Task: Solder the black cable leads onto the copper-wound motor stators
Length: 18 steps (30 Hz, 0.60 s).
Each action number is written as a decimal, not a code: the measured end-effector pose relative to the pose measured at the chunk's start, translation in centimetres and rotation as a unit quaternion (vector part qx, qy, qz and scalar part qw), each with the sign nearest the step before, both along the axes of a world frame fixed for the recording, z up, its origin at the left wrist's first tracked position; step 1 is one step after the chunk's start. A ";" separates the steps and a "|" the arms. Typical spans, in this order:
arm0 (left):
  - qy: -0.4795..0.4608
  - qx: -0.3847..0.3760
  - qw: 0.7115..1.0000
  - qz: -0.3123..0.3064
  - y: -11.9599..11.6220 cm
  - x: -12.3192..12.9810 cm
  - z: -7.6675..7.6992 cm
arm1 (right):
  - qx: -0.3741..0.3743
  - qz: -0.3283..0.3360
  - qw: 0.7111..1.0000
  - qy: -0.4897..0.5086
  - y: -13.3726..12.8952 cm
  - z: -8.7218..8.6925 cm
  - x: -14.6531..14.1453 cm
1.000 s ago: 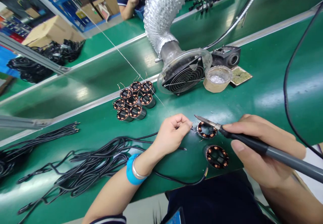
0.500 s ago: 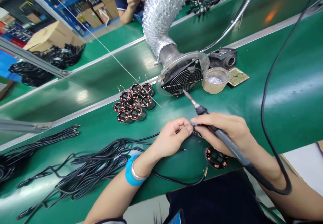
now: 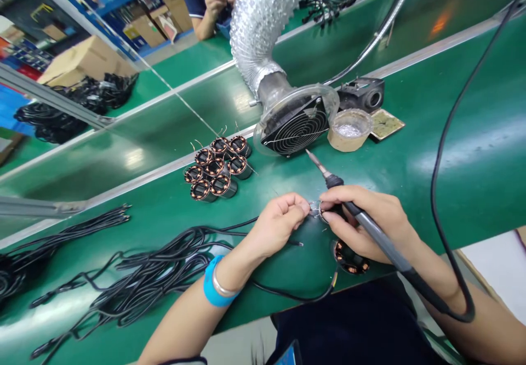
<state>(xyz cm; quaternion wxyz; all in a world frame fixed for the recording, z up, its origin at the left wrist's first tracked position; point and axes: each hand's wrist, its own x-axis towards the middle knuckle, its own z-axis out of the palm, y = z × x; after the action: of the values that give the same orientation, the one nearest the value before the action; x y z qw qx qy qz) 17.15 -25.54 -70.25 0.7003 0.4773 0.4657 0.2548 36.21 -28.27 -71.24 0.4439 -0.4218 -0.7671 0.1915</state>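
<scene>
My right hand [image 3: 365,211] is closed round a soldering iron [image 3: 367,225], its metal tip pointing up and left beneath the fan grille. The same fingers also pinch a round, dark part, possibly a motor stator, mostly hidden by them. Between the two hands run thin wires [image 3: 314,209], pinched at their left ends by the thumb and forefinger of my left hand [image 3: 283,220]. Just below my right hand, a motor stator with copper windings [image 3: 351,258] rests near the bench edge, joined to a black cable [image 3: 296,298].
Several stators [image 3: 222,185] stand grouped at the back. Black cables [image 3: 152,277] cover the left of the green bench. A fume extractor fan [image 3: 298,126], solder pot [image 3: 349,129] and sponge tray [image 3: 386,124] sit behind my hands. A co-worker's hand [image 3: 216,3] shows across the bench.
My hands have drawn slightly apart, showing thin wires between them. The soldering iron and my right hand have shifted a little to the right.
</scene>
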 end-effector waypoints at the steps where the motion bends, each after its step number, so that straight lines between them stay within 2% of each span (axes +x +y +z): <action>1: 0.000 -0.003 1.000 0.009 -0.2 0.1 -0.1 | -0.015 0.001 1.000 -0.003 0.0 -0.1 -0.1; 4: -0.006 -0.010 0.999 0.032 -0.7 0.3 -0.1 | -0.027 0.010 1.000 -0.004 0.0 -0.4 -0.3; 9: 0.001 -0.018 0.998 0.067 -1.5 0.6 -0.3 | -0.037 -0.064 0.996 0.040 -0.1 -1.0 -0.7; 15: 0.020 0.016 0.997 0.074 -1.8 0.9 -0.7 | -0.025 -0.034 0.998 0.048 -0.4 -0.8 -0.2; 18: 0.026 0.023 0.997 0.072 -1.7 0.8 -0.9 | -0.032 -0.047 0.997 0.061 -1.3 -0.2 0.7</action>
<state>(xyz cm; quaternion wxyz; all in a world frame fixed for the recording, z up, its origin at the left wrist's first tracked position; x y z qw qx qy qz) 17.94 -27.25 -71.19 0.6569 0.4650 0.5106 0.3025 36.88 -29.59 -71.42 0.4849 -0.4584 -0.7114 0.2207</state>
